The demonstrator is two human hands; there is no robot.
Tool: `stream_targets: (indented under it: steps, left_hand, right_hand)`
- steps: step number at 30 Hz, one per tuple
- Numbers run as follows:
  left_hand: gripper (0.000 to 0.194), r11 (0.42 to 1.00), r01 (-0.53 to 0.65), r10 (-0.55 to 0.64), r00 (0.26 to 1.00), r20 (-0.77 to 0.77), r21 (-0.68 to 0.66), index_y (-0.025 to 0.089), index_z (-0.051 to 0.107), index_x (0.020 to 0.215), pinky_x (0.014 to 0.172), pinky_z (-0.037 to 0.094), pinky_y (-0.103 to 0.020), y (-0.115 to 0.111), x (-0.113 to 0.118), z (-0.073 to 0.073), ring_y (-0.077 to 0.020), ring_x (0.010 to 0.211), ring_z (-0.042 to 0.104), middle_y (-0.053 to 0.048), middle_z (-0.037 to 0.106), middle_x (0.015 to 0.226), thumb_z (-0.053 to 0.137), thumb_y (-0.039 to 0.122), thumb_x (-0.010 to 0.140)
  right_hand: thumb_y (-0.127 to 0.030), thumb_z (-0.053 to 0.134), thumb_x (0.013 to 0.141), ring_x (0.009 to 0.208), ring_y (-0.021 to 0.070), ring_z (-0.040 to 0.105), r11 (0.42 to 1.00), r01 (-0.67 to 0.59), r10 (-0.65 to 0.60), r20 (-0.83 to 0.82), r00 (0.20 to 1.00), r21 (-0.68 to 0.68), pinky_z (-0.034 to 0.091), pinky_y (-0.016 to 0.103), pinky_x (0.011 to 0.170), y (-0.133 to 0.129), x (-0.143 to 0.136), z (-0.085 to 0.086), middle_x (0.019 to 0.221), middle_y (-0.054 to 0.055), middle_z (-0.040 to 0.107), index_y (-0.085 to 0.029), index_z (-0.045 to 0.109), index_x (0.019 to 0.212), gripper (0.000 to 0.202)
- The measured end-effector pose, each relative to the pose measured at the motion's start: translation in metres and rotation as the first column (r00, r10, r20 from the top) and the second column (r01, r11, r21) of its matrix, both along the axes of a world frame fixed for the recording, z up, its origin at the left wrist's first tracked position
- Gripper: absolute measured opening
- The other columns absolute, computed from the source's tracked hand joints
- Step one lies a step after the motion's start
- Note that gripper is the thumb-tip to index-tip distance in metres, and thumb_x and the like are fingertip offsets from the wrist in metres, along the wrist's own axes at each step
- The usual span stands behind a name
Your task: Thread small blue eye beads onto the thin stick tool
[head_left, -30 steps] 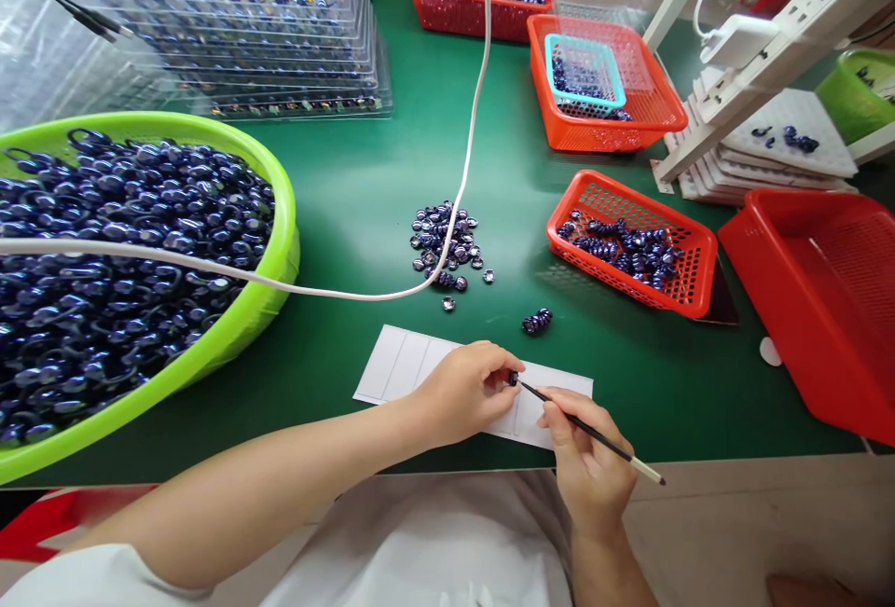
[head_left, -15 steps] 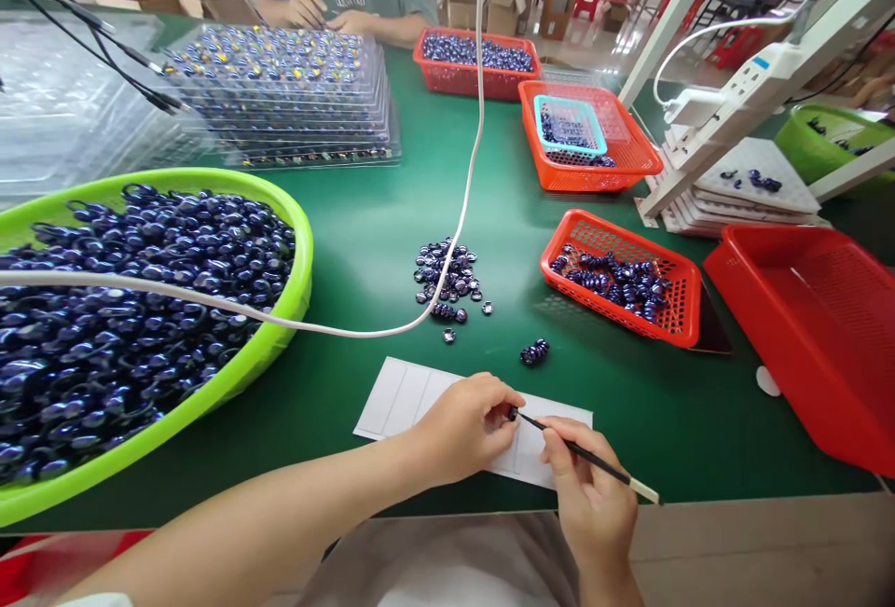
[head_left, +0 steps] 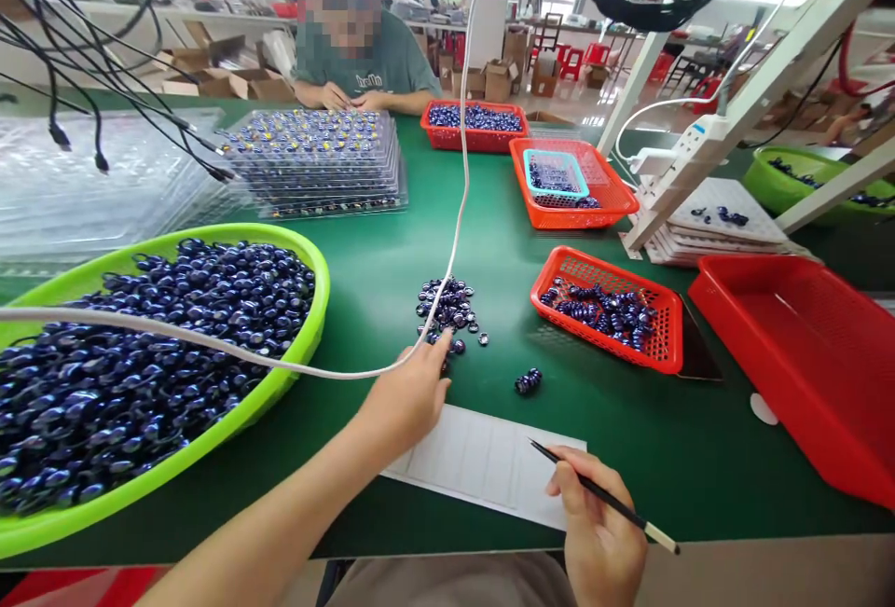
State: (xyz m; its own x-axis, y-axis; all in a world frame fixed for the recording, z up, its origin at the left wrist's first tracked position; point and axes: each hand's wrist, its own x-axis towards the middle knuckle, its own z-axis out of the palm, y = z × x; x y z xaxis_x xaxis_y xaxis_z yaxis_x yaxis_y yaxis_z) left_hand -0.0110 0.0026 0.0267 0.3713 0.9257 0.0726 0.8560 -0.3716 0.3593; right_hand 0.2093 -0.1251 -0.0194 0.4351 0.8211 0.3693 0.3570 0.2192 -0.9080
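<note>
My left hand (head_left: 412,393) reaches over the loose pile of shiny dark-blue bead-like pieces (head_left: 458,304), its index finger stretched out and thumb apart. The fingertips are at the pile's near edge; no piece shows in them. My right hand (head_left: 601,523) grips a thin black pen-like tool (head_left: 608,498) with a pale rear end. Its fine tip points left above a white ruled paper strip (head_left: 482,462), which lies under and between my hands. A short cluster of dark-blue pieces (head_left: 529,381) lies on the green table (head_left: 378,309) just beyond the strip.
A green basin (head_left: 318,309) full of dark-blue pieces stands left. To the right are an orange basket (head_left: 678,337) of pieces and a red bin (head_left: 790,346). A white cable (head_left: 350,372) crosses above my left hand. Stacked clear trays (head_left: 336,187) and a seated person (head_left: 364,57) are opposite.
My left hand has moved from the tool's tip, where it pinched a small dark piece, forward and left to the pile. My right hand keeps the tool. The view has tilted up.
</note>
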Motion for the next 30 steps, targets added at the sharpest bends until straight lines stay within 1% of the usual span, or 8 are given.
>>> stream_targets:
  steps: [2, 5, 9, 13, 18, 22, 25, 30]
  left_hand:
    - [0.059, 0.999, -0.023, 0.026, 0.997, -0.069, 0.042, 0.011, 0.039, 0.148, 0.084, 0.054, -0.045, 0.003, -0.001, 0.004, -0.033, 0.103, 0.061, -0.018, 0.064, 0.113, 0.053, 0.015, 0.09]
    - [0.059, 0.992, 0.106, -0.106, 0.994, 0.005, 0.07, 0.013, 0.039, 0.148, 0.088, 0.054, -0.045, 0.0, 0.018, 0.006, -0.0312, 0.106, 0.059, -0.017, 0.062, 0.117, 0.056, 0.017, 0.092]
    - [0.041, 0.951, 0.305, -0.309, 0.943, 0.12, 0.051, 0.012, 0.056, 0.131, 0.092, 0.053, -0.043, 0.001, 0.06, -0.004, -0.0285, 0.105, 0.06, -0.015, 0.064, 0.117, 0.061, 0.014, 0.091]
    - [0.024, 0.937, 0.347, -0.337, 0.928, 0.16, -0.04, 0.013, 0.068, 0.113, 0.088, 0.054, -0.04, 0.013, 0.082, -0.018, -0.027, 0.098, 0.063, -0.011, 0.069, 0.104, 0.067, 0.015, 0.089]
    - [0.021, 0.933, 0.346, -0.324, 0.928, 0.181, -0.101, 0.016, 0.071, 0.107, 0.087, 0.054, -0.035, 0.015, 0.084, -0.027, -0.0247, 0.097, 0.066, -0.008, 0.072, 0.101, 0.065, 0.008, 0.088]
    - [0.024, 0.935, 0.335, -0.307, 0.929, 0.206, -0.116, 0.015, 0.071, 0.11, 0.084, 0.054, -0.034, 0.011, 0.084, -0.025, -0.0247, 0.095, 0.069, -0.008, 0.074, 0.1, 0.063, 0.006, 0.088]
    - [0.021, 0.944, 0.318, -0.284, 0.918, 0.276, -0.084, 0.015, 0.072, 0.108, 0.081, 0.054, -0.031, 0.007, 0.078, -0.019, -0.0222, 0.089, 0.069, -0.007, 0.075, 0.097, 0.063, 0.008, 0.09]
    - [0.023, 0.93, 0.367, -0.332, 0.867, 0.372, -0.025, 0.013, 0.069, 0.112, 0.075, 0.051, -0.03, -0.018, 0.05, -0.009, -0.0206, 0.084, 0.066, -0.009, 0.072, 0.094, 0.054, 0.012, 0.095]
  right_hand:
    - [-0.033, 0.067, 0.093, 0.061, 0.0164, 0.069, 1.0, 0.009, -0.01, -0.042, 0.999, -0.01, 0.06, 0.025, 0.056, -0.001, 0.0, -0.001, 0.086, 0.005, 0.073, -0.021, 0.073, 0.099, 0.014]
    - [-0.031, 0.068, 0.093, 0.061, 0.0153, 0.068, 1.0, 0.013, -0.016, -0.105, 0.994, -0.023, 0.06, 0.026, 0.057, -0.003, -0.001, -0.004, 0.089, 0.006, 0.072, -0.021, 0.072, 0.101, 0.014]
    - [-0.03, 0.068, 0.093, 0.063, 0.0153, 0.068, 0.999, 0.004, -0.01, -0.157, 0.988, -0.041, 0.06, 0.027, 0.058, -0.005, 0.0, -0.008, 0.093, 0.007, 0.072, -0.02, 0.072, 0.101, 0.014]
    - [-0.034, 0.07, 0.091, 0.064, 0.0156, 0.067, 0.998, 0.021, -0.032, -0.195, 0.98, -0.058, 0.06, 0.028, 0.059, -0.005, -0.002, -0.008, 0.092, 0.007, 0.072, -0.02, 0.072, 0.1, 0.017]
    - [-0.037, 0.071, 0.09, 0.063, 0.014, 0.065, 0.994, 0.051, -0.075, -0.266, 0.961, -0.096, 0.059, 0.028, 0.06, -0.004, -0.007, -0.003, 0.094, 0.005, 0.071, -0.021, 0.072, 0.098, 0.018]
    - [-0.034, 0.071, 0.09, 0.063, 0.0136, 0.065, 0.997, 0.021, -0.036, -0.225, 0.974, -0.068, 0.058, 0.027, 0.06, -0.003, -0.006, -0.003, 0.094, 0.005, 0.072, -0.022, 0.072, 0.099, 0.015]
    - [-0.033, 0.069, 0.091, 0.063, 0.0142, 0.066, 0.997, -0.003, -0.012, -0.212, 0.977, -0.071, 0.058, 0.027, 0.061, -0.003, -0.001, 0.0, 0.091, 0.005, 0.072, -0.022, 0.072, 0.099, 0.014]
    - [-0.04, 0.067, 0.091, 0.067, 0.015, 0.066, 0.961, -0.102, 0.053, -0.188, 0.981, -0.256, 0.056, 0.027, 0.065, -0.002, 0.013, 0.018, 0.09, 0.004, 0.071, -0.023, 0.072, 0.1, 0.019]
